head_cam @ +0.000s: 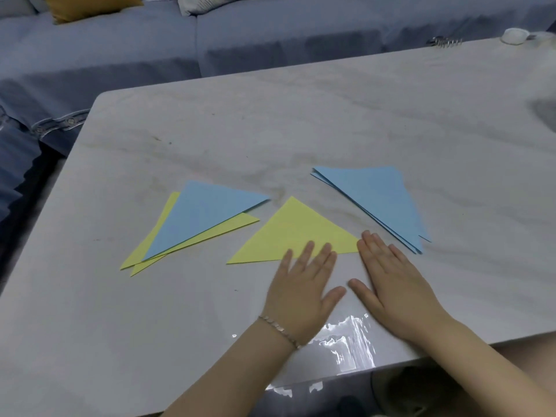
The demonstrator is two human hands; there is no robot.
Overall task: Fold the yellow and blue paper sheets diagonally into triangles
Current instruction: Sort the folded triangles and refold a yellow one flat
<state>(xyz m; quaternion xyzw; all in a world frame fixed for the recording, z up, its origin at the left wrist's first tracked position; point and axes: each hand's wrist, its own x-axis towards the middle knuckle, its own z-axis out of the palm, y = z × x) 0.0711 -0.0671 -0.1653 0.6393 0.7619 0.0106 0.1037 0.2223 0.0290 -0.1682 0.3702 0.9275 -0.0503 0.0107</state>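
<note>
A yellow paper triangle [296, 233] lies flat in the middle of the marble table [301, 121]. My left hand [304, 290] rests flat with its fingertips on that triangle's near edge. My right hand [394, 284] lies flat on the table beside it, fingertips at the triangle's right corner. To the left, a blue triangle [204, 215] lies on top of yellow triangles [156, 245]. On the right sits a stack of blue triangles [379, 197]. Both hands hold nothing.
A blue-grey sofa [150, 49] with a mustard cushion [87, 6] runs along the far side. A metal hair clip [445, 42] and a white round object [516, 36] sit at the table's far right edge. The near table edge is just below my wrists.
</note>
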